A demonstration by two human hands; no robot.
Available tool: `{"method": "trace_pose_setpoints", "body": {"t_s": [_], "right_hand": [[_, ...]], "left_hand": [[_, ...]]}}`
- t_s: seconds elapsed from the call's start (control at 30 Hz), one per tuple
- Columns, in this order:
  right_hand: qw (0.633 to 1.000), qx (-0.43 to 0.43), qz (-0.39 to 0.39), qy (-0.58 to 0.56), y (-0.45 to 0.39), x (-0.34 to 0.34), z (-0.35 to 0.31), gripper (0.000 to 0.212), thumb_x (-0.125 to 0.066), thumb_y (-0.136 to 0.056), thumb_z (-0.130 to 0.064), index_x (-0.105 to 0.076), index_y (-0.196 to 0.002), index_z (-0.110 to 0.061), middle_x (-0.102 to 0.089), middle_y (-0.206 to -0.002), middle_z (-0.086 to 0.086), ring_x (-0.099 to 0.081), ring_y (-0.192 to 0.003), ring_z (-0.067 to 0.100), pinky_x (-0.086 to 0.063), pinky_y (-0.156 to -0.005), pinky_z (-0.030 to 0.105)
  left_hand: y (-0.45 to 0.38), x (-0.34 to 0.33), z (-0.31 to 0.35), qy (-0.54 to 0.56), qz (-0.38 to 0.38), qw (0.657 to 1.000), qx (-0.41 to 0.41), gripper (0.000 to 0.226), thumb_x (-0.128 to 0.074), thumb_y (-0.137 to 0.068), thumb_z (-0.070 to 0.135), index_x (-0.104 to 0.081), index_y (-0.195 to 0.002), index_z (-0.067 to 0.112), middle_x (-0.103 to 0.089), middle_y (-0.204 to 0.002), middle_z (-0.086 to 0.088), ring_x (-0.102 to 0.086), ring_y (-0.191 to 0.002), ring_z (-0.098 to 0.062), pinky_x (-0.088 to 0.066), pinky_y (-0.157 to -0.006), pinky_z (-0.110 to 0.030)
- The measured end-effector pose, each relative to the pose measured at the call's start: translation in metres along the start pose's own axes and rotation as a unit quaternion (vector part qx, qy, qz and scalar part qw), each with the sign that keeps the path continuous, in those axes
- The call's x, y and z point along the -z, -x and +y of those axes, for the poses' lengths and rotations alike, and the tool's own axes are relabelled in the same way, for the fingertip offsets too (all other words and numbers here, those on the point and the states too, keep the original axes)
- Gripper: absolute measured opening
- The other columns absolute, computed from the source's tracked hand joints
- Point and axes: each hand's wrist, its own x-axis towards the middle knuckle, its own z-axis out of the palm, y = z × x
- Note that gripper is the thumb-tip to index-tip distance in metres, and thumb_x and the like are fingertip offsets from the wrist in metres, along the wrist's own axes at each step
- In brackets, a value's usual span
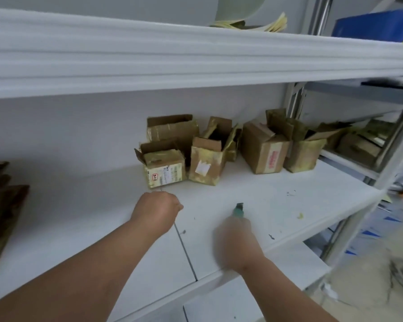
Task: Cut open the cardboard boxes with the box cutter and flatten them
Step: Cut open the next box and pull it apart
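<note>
I have the cutter [239,209] in my right hand [236,238], fingers wrapped round the handle with the tip pointing away from me toward the back of the shelf [254,189]; the hand is blurred, so I can't tell how far the blade is out. My left hand [157,209] is curled into a loose fist with nothing in it that I can make out, hanging just in front of the labelled box [164,168].

The boxes sit in a cluster at the back of the shelf: the labelled one nearest, a taller box [207,163] touching its right side, another behind them, and two more [264,151] [304,154] further right. Their top flaps already stand open, so what's left, I judge, is slitting the taped seams and pressing each one flat. A dark stack [2,205] at the far left looks like cardboard already flattened.

For this step I'd take the labelled box with my left hand, draw it forward off the cluster and tip it so a taped seam faces up. Then I'd run the blade along the seam away from the holding hand, shallow, keeping my left fingers on the side wall and out of the cut line. The risk is the blade skidding on glossy tape toward my left wrist
</note>
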Motion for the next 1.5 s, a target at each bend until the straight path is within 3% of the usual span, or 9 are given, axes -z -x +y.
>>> {"method": "trace_pose_setpoints", "body": {"t_s": [0.03,0.1,0.23,0.33,0.53,0.87,1.23,1.4,1.5], "right_hand": [[0.999,0.012,-0.027,-0.017,-0.006,0.002,0.007,0.035,-0.038,-0.081,-0.025,-0.068,-0.093,-0.013,-0.059,-0.104,0.011,-0.056,-0.098,0.037,-0.042,-0.067,0.028],[0.998,0.029,-0.026,-0.04,-0.018,0.0,0.024,0.08,0.005,-0.069,-0.03,-0.063,-0.108,-0.01,-0.054,-0.118,0.011,-0.046,-0.117,0.035,-0.038,-0.083,0.032],[0.997,-0.051,-0.039,-0.033,-0.043,0.007,0.057,0.048,-0.035,-0.097,-0.019,-0.043,-0.144,-0.017,-0.03,-0.155,-0.001,-0.022,-0.145,0.025,-0.018,-0.118,0.043],[0.991,-0.119,-0.064,0.004,-0.064,0.014,0.079,0.055,-0.028,-0.099,-0.013,-0.026,-0.154,-0.019,-0.006,-0.165,-0.005,0.003,-0.152,0.025,0.009,-0.117,0.057],[0.988,-0.149,-0.042,0.003,-0.09,0.012,0.105,0.059,-0.023,-0.096,-0.015,-0.023,-0.155,-0.021,0.0,-0.166,-0.003,0.009,-0.152,0.026,0.015,-0.113,0.061],[0.996,-0.068,-0.053,-0.021,-0.121,0.029,0.165,0.061,-0.035,-0.093,-0.017,-0.029,-0.153,-0.025,-0.014,-0.164,0.0,-0.004,-0.152,0.024,0.007,-0.117,0.059],[0.977,0.008,0.005,-0.213,-0.129,0.038,0.164,0.056,-0.047,-0.096,-0.029,-0.032,-0.15,-0.031,-0.031,-0.154,-0.005,-0.029,-0.141,0.02,-0.018,-0.116,0.046],[0.907,-0.021,-0.018,-0.421,-0.126,0.041,0.153,0.077,-0.061,-0.09,-0.038,-0.02,-0.155,-0.029,-0.03,-0.157,-0.003,-0.037,-0.138,0.021,-0.032,-0.112,0.044],[0.806,-0.013,-0.066,-0.588,-0.12,0.044,0.15,0.093,-0.073,-0.085,-0.023,-0.012,-0.155,-0.035,-0.036,-0.146,-0.009,-0.043,-0.125,0.016,-0.037,-0.1,0.033]], "left_hand": [[-0.007,-0.003,0.006,-0.005,0.001,1.0,-0.004,0.025,-0.047,-0.102,0.024,-0.069,-0.113,0.02,-0.067,-0.115,0.002,-0.06,-0.11,-0.02,-0.044,-0.095,-0.031],[-0.021,-0.007,0.017,-0.001,0.006,1.0,-0.005,0.029,-0.045,-0.102,0.017,-0.064,-0.124,0.018,-0.064,-0.124,-0.003,-0.058,-0.114,-0.026,-0.045,-0.098,-0.033],[-0.059,-0.012,0.026,-0.005,0.052,0.998,-0.025,0.036,-0.043,-0.096,0.012,-0.055,-0.129,0.021,-0.061,-0.108,-0.004,-0.06,-0.098,-0.026,-0.051,-0.084,-0.035],[-0.09,-0.011,0.033,0.003,0.08,0.997,-0.021,0.063,-0.047,-0.095,0.017,-0.022,-0.152,0.027,-0.046,-0.128,-0.007,-0.048,-0.114,-0.028,-0.04,-0.092,-0.037],[-0.134,0.005,0.06,0.038,0.164,0.986,-0.007,0.09,-0.057,-0.094,0.029,0.009,-0.154,0.026,0.004,-0.159,-0.002,0.002,-0.147,-0.026,0.001,-0.121,-0.043],[-0.169,0.013,0.093,-0.012,0.14,0.989,0.049,0.037,-0.05,-0.096,0.022,-0.059,-0.126,0.042,-0.05,-0.129,0.009,-0.039,-0.124,-0.02,-0.033,-0.106,-0.037],[-0.126,0.039,0.096,0.103,0.243,0.961,0.078,0.027,-0.044,-0.099,0.019,-0.069,-0.104,0.028,-0.066,-0.105,0.008,-0.055,-0.105,-0.02,-0.044,-0.084,-0.031],[-0.098,0.063,0.106,0.247,0.305,0.905,0.163,0.017,-0.054,-0.093,0.01,-0.064,-0.09,0.023,-0.059,-0.083,0.018,-0.057,-0.076,-0.002,-0.038,-0.061,-0.008],[-0.083,0.065,0.108,0.397,0.264,0.856,0.201,0.013,-0.056,-0.093,0.018,-0.061,-0.087,0.028,-0.068,-0.087,0.009,-0.064,-0.07,-0.022,-0.057,-0.062,-0.038]]}}
